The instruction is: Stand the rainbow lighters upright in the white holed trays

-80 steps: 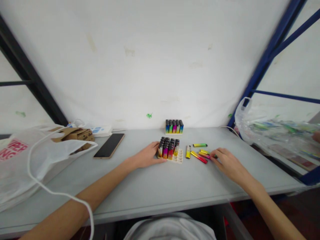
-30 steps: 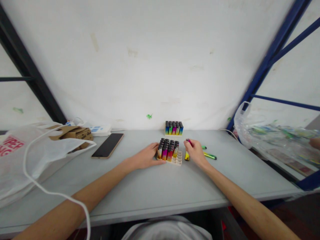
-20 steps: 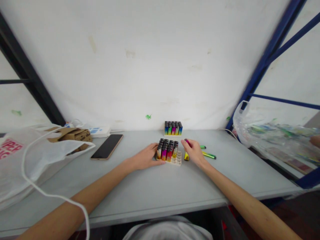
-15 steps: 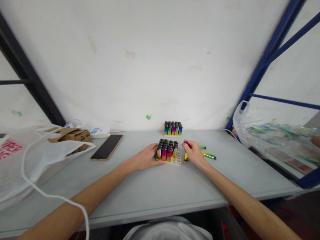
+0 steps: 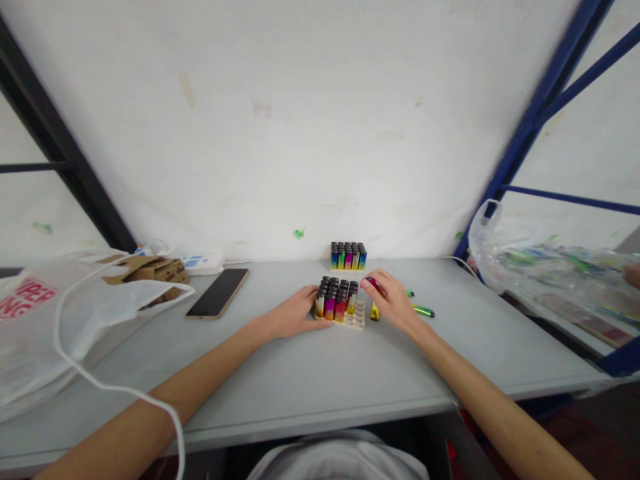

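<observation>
My left hand (image 5: 296, 315) is closed round the left end of a pale lighter tray (image 5: 357, 324), its thumb along the front edge. Several upright lighters (image 5: 330, 307) with black tops fill the tray's left and middle, while empty slots show at its right end. Between the fingertips of my right hand (image 5: 389, 297) is a pinkish-red lighter (image 5: 373, 285), tilted and raised just right of the tray. Beneath that hand a yellow lighter (image 5: 375, 311) shows in part, and a green lighter (image 5: 424, 311) lies on the table to its right.
A second tray of lighters (image 5: 349, 256) stands against the wall. On the left are a phone (image 5: 219, 293), a cardboard box (image 5: 155, 270), a white plastic bag (image 5: 75, 320) and a white cable (image 5: 120, 395). Clear plastic bags (image 5: 555, 267) and another person's hand (image 5: 632, 275) are at the right.
My right hand has lifted the pinkish-red lighter slightly and tilted it, showing more of it. My left hand stays on the tray. The view has shifted a little.
</observation>
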